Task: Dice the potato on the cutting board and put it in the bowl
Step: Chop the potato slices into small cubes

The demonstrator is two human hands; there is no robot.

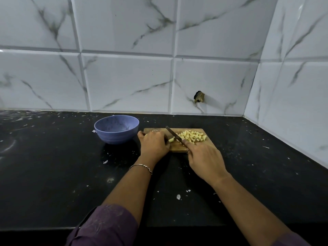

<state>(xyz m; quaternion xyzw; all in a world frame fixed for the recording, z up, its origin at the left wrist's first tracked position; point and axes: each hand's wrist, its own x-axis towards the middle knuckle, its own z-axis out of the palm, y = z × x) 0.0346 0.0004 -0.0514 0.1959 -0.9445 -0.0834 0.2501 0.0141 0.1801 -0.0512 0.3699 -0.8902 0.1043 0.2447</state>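
Observation:
A small wooden cutting board [179,149] lies on the black counter. A heap of pale yellow potato dice [193,136] covers its right half. My left hand [154,144] holds down a last uncut potato piece [171,139] at the board's left, fingers curled over it. My right hand [204,159] grips the knife [174,135] by its handle, the blade angled down just right of that piece. A blue bowl [116,129] stands left of the board, with nothing visible inside.
The black counter [53,166] is flecked with white specks. White marble-look tiled walls rise behind and to the right, meeting in a corner at the far right. A small dark hole [199,97] marks the back wall.

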